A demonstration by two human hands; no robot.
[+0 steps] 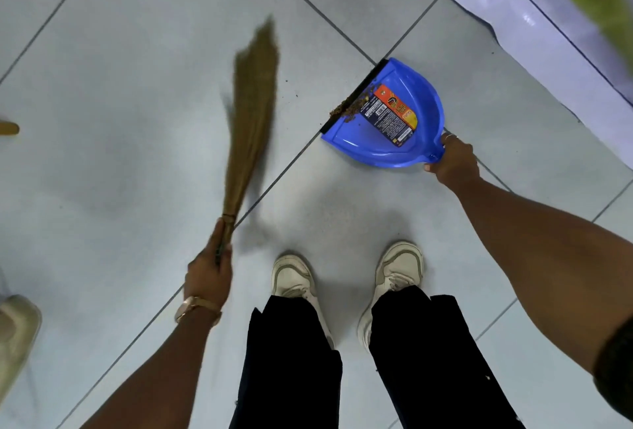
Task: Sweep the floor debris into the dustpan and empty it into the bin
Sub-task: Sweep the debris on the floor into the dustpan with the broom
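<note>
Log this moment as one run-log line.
left hand: grips broom, blurred | right hand: holds dustpan on floor | debris: at pan lip | bin: unseen

arms: bare | left wrist: gold watch | right finger: ring | trousers: black | shoes: white

broom bristles motion-blurred, dustpan handle hidden

You stand on a pale grey tiled floor crossed by dark grout lines. On it rests a blue dustpan, its black lip flat on a tile, brown debris heaped along that lip and specks scattered just beside it. Your white shoes stand near it. A glossy white sheet covers the far right corner.
</note>
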